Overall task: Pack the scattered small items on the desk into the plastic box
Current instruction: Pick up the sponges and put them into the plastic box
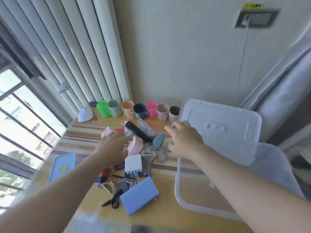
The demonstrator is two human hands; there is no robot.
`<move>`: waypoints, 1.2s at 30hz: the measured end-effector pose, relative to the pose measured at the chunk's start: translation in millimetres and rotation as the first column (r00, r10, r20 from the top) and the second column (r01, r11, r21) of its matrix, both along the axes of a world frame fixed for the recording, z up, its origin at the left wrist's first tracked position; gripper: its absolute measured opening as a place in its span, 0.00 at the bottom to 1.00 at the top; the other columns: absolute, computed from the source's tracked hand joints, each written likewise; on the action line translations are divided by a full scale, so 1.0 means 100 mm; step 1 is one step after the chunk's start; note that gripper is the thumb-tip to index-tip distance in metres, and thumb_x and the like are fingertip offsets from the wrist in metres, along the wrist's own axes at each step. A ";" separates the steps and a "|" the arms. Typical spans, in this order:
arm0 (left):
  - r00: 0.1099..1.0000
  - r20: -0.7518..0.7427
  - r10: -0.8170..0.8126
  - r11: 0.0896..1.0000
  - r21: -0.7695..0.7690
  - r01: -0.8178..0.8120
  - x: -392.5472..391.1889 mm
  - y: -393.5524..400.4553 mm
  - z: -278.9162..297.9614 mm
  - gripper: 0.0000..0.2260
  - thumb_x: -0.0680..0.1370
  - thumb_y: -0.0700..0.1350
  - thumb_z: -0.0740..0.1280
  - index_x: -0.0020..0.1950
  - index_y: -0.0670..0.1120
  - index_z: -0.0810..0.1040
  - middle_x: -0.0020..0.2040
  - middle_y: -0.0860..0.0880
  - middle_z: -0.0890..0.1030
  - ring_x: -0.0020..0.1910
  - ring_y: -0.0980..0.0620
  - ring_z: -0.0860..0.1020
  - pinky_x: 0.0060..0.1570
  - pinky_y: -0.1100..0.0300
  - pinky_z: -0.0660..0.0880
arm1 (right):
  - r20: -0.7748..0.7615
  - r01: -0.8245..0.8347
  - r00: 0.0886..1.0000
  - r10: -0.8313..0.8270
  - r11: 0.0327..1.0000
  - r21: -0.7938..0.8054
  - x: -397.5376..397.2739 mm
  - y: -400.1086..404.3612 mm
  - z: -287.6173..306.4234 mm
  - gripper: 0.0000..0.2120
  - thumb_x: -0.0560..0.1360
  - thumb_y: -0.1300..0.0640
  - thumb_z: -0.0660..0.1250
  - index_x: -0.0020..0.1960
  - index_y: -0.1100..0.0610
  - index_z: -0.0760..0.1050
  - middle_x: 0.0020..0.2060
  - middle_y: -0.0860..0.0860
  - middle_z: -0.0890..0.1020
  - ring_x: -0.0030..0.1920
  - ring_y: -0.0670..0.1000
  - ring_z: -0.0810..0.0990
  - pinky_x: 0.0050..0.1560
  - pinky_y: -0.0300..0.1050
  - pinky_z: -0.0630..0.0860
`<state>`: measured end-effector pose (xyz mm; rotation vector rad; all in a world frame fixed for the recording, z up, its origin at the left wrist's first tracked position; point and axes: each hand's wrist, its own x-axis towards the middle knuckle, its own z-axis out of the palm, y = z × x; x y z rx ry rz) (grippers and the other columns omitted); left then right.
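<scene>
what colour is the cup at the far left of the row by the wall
Bright green cup, clearest in the head view, next to the white desk lamp.

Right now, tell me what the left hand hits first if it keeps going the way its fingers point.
Probably the black tube lying across the pile: the left hand reaches forward and right, fingers spread, with the tube just beyond the fingertips. The pink item beside it may be touched first; depth is unclear.
</scene>
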<state>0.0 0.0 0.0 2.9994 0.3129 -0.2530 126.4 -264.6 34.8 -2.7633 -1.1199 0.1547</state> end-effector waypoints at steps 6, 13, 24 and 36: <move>0.971 -0.237 0.035 0.989 -0.133 -0.068 -0.45 0.29 -1.06 0.21 0.75 0.54 0.61 0.68 0.61 0.75 0.68 0.54 0.74 0.67 0.46 0.72 0.63 0.47 0.74 | -0.262 -0.264 0.943 0.204 0.940 -0.218 -0.72 0.64 -1.14 0.21 0.77 0.55 0.65 0.70 0.52 0.71 0.65 0.55 0.73 0.67 0.61 0.67 0.58 0.54 0.70; 0.975 -0.138 0.175 0.974 -0.123 -0.193 -0.61 0.91 -1.49 0.32 0.70 0.49 0.70 0.75 0.58 0.70 0.72 0.45 0.67 0.68 0.36 0.67 0.66 0.40 0.71 | -0.477 -0.491 0.836 0.273 0.760 -0.426 -1.28 0.97 -1.92 0.47 0.73 0.59 0.76 0.80 0.44 0.48 0.80 0.59 0.56 0.79 0.68 0.53 0.73 0.80 0.47; 0.844 -0.223 0.489 0.824 -0.201 -0.530 -0.30 1.27 -1.63 0.47 0.70 0.60 0.74 0.80 0.65 0.46 0.80 0.46 0.44 0.75 0.30 0.55 0.66 0.34 0.69 | -0.637 -0.279 0.769 0.052 0.924 -0.262 -0.99 1.25 -1.55 0.52 0.65 0.46 0.78 0.78 0.39 0.49 0.69 0.48 0.67 0.69 0.57 0.66 0.57 0.62 0.78; 0.934 -0.063 0.352 0.754 -0.573 -0.323 0.15 1.11 -0.57 0.29 0.69 0.53 0.74 0.67 0.60 0.67 0.57 0.49 0.71 0.50 0.46 0.75 0.48 0.51 0.74 | -0.406 0.219 0.903 -0.141 0.963 0.154 -0.45 1.17 -0.35 0.48 0.64 0.37 0.77 0.77 0.36 0.57 0.61 0.42 0.74 0.61 0.52 0.73 0.54 0.57 0.79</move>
